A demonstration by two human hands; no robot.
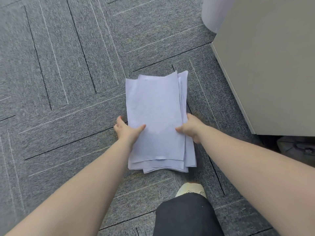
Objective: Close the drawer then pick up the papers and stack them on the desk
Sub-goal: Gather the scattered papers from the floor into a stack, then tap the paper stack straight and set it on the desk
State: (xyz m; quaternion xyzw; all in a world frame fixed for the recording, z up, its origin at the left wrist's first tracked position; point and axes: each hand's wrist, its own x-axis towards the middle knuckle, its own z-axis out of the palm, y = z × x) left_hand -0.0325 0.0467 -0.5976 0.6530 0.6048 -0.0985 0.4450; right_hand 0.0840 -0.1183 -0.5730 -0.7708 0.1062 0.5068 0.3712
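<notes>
A loose pile of several white papers [156,108] is at the centre of the view, over the grey carpet. My left hand [127,129] grips the pile's left edge, thumb on top of the upper sheet. My right hand [190,127] grips the right edge the same way. The sheets are unevenly aligned, with lower ones sticking out at the near and far ends. Whether the pile still rests on the floor or is lifted off it I cannot tell. No drawer front is visible.
A beige cabinet or desk side [265,65] fills the upper right, close to the papers. A white bin [214,12] stands behind it. My shoe [190,189] and dark-clothed knee [185,217] are below the pile. Grey carpet tiles [59,74] cover the left.
</notes>
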